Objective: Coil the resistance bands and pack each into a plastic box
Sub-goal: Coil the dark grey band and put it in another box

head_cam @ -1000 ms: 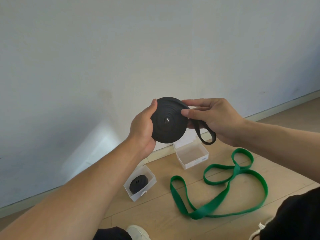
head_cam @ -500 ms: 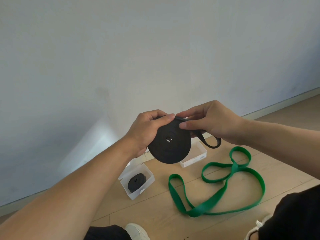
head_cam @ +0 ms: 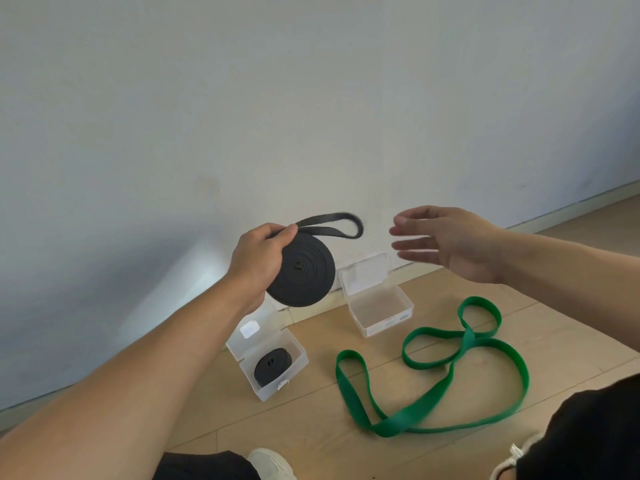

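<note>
The left hand [head_cam: 258, 259] is pinching the coiled black band [head_cam: 302, 270] in the air, its loose tail [head_cam: 332, 226] looping out sideways; the right hand [head_cam: 450, 245] is hovering apart, fingers spread and empty. Below, an empty open box [head_cam: 379, 308] is sitting beside the uncoiled green band [head_cam: 436, 375], and another box [head_cam: 273, 362] is holding a black coil.

Empty box [head_cam: 379, 308] open, unobstructed from above; green band [head_cam: 433, 368] sprawled just right
</note>
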The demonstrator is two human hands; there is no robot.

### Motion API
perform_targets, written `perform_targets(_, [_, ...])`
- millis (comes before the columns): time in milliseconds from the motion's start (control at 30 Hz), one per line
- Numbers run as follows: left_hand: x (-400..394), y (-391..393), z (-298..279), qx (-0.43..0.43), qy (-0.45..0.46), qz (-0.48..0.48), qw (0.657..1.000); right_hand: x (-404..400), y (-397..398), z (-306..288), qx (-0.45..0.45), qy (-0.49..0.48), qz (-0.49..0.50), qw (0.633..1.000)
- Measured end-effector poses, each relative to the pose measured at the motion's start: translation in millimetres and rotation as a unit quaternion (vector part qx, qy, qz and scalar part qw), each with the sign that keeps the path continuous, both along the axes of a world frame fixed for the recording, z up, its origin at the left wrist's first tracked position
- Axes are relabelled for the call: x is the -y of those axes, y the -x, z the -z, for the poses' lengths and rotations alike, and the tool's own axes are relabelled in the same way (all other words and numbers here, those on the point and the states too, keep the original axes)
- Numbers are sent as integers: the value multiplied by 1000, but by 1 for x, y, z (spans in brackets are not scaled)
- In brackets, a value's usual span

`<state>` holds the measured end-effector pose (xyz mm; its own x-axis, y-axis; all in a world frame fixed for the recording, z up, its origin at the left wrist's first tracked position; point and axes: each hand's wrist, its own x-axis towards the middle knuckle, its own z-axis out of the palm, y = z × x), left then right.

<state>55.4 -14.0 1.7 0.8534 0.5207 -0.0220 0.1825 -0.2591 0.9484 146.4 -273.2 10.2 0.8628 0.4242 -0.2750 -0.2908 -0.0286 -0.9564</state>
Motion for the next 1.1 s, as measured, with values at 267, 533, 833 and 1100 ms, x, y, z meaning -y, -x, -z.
perform_targets(267, [5,2,4,23,-66,99,993,-12,8,33,-64,109,-91,988])
perform_targets(533, [-1,2,7,20,-36,108,993,-23,9,35,-100,39,-78,991])
perform_targets(833, [-3,4,12,1,-25,172,985,-28,15,48,-130,48,-74,988])
perform_targets(1100, [-10,6,17,-24,-9,160,987,-28,4,35,-153,-51,-28,987])
